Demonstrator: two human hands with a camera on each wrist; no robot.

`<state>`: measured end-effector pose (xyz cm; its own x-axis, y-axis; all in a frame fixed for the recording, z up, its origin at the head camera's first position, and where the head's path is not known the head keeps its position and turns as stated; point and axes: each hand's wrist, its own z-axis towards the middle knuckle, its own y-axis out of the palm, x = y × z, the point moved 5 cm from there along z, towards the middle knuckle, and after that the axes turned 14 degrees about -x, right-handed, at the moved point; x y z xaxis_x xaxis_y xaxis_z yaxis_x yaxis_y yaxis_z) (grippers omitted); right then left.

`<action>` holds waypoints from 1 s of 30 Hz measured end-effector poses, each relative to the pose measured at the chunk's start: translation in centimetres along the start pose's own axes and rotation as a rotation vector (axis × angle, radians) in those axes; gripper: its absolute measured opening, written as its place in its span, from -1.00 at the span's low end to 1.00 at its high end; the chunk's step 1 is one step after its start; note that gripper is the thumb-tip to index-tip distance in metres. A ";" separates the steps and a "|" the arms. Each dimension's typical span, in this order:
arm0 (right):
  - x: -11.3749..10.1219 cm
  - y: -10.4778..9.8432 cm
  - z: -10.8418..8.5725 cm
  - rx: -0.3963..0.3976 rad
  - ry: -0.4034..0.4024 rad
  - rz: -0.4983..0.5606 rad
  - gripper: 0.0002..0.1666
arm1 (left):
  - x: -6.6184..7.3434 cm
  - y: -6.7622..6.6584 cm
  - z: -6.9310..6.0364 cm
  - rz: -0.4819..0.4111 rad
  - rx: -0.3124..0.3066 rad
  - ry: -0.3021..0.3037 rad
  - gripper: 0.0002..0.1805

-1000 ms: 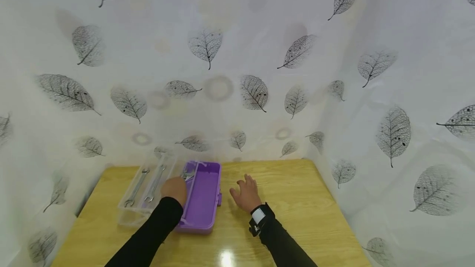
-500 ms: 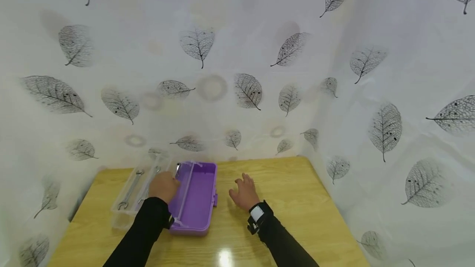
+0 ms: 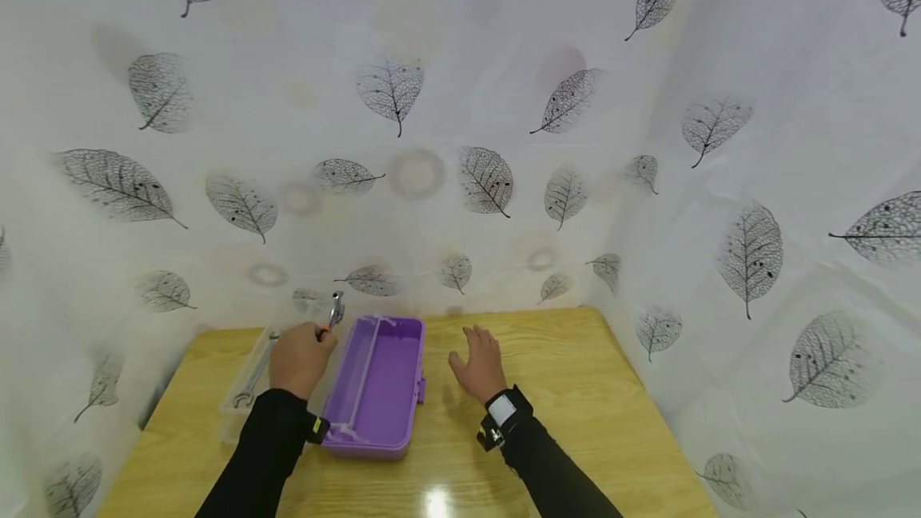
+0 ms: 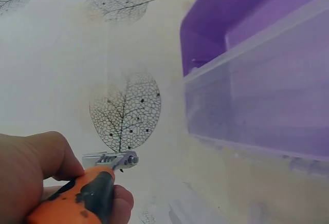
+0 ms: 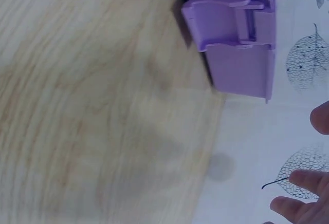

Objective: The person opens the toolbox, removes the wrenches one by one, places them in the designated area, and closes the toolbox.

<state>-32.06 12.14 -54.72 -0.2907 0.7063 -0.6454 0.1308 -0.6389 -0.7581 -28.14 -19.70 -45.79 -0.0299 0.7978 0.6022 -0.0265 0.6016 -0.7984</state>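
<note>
My left hand (image 3: pixel 298 360) grips an adjustable wrench (image 3: pixel 336 310) with an orange and black handle (image 4: pixel 77 198), its metal head pointing up and away, above the clear lid side of a purple toolbox (image 3: pixel 388 382). In the left wrist view the hand (image 4: pixel 36 170) has its fingers curled round that handle. To the right of the toolbox, my right hand (image 3: pixel 480 366) hovers over the table with fingers spread and holds nothing; the right wrist view shows its fingertips (image 5: pixel 306 180) and the purple latch (image 5: pixel 221 21).
A clear tray (image 3: pixel 233 414) with a silver open-ended wrench (image 3: pixel 252 382) lies left of the purple box, partly behind my left arm. The wooden table (image 3: pixel 561 390) ends at a white curtain (image 3: pixel 446 118) printed with grey leaves.
My left hand has moved left and risen out of the toolbox area, and the orange-handled wrench in it has come into view. The right hand has hardly moved.
</note>
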 end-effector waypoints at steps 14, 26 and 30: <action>-6.2 -0.1 0.1 -0.214 -0.082 0.376 -0.46 | 5.7 3.2 -2.3 0.035 0.046 0.216 -0.88; -10.4 0.0 -1.0 -0.412 -0.143 1.112 -0.69 | 10.0 4.0 -5.0 -0.186 0.069 0.389 -0.87; -10.2 -0.1 -1.3 -0.394 -0.146 1.169 -0.79 | 9.9 4.2 -5.1 -0.235 0.026 0.373 -0.85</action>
<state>-27.91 5.33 -48.18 0.0927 -0.2815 -0.9551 0.6505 -0.7091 0.2722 -23.44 -9.03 -43.20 0.3428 0.6017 0.7214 -0.0146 0.7712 -0.6364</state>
